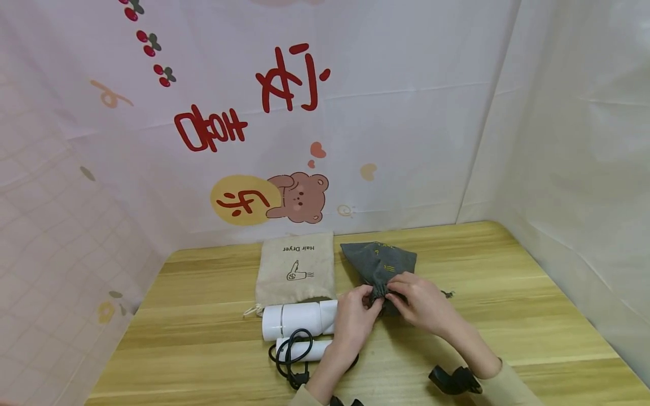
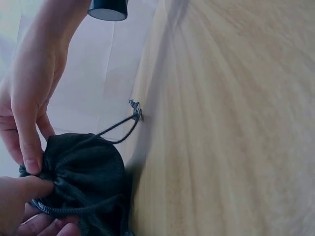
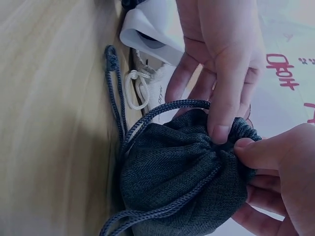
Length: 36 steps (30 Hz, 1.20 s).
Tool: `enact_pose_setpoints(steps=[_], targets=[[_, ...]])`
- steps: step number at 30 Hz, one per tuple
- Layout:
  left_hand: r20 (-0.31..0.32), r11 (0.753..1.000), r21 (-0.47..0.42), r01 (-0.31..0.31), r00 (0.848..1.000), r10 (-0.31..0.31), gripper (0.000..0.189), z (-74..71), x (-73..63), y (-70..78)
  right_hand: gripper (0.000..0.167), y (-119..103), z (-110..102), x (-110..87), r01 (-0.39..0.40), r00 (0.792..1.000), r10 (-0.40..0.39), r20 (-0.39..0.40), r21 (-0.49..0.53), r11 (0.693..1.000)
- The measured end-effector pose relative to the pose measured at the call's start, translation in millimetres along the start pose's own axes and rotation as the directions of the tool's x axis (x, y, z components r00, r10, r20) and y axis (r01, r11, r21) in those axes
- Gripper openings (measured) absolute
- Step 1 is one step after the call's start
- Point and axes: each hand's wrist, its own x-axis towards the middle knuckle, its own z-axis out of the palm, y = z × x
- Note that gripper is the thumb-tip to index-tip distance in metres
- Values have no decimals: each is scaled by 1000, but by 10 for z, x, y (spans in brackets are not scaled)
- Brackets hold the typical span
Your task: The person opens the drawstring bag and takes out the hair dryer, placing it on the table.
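A dark grey drawstring pouch [image 1: 378, 262] with yellow print lies toward the back of the table, its neck bunched into folds. My left hand [image 1: 354, 318] pinches the gathered neck between thumb and fingers. From the other side my right hand [image 1: 424, 301] pinches the same neck, the two thumbs close together. In the right wrist view, the pouch's mouth cloth [image 3: 172, 172] puffs out below the thumbs. A braided drawstring loop [image 3: 120, 93] hangs from one side and another cord crosses the folds. What the pouch contains is hidden.
A white hair dryer [image 1: 299, 320] with a coiled black cord [image 1: 289, 358] lies left of my left hand, partly behind it. Behind it lies a flat beige cloth bag [image 1: 296, 265] printed "Hair Dryer". White printed sheets [image 1: 406, 113] rise beyond the wooden table [image 1: 203, 327].
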Motion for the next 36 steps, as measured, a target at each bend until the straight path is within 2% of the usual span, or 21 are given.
enact_pose_setpoints(steps=[9,16,21,29,36], targets=[[10,1000,-2,11,1000,-11,9,-14,-8,38,13,34,-4,-14,55,998,-57,-37,-40,998],[3,1000,17,7,1000,-7,14,-5,-15,18,12,72,-47,-26,37,998,-38,-44,-23,999],[4,1000,10,24,1000,-24,13,0,-16,11,12,66,-61,-23,-3,1000,3,-17,-20,1000],[-5,997,-51,50,999,-50,10,8,-6,13,19,30,-41,-7,-13,999,14,40,-31,999],[1,999,-20,32,999,-32,15,15,-15,14,17,40,-86,-7,-1,996,6,91,-58,998]])
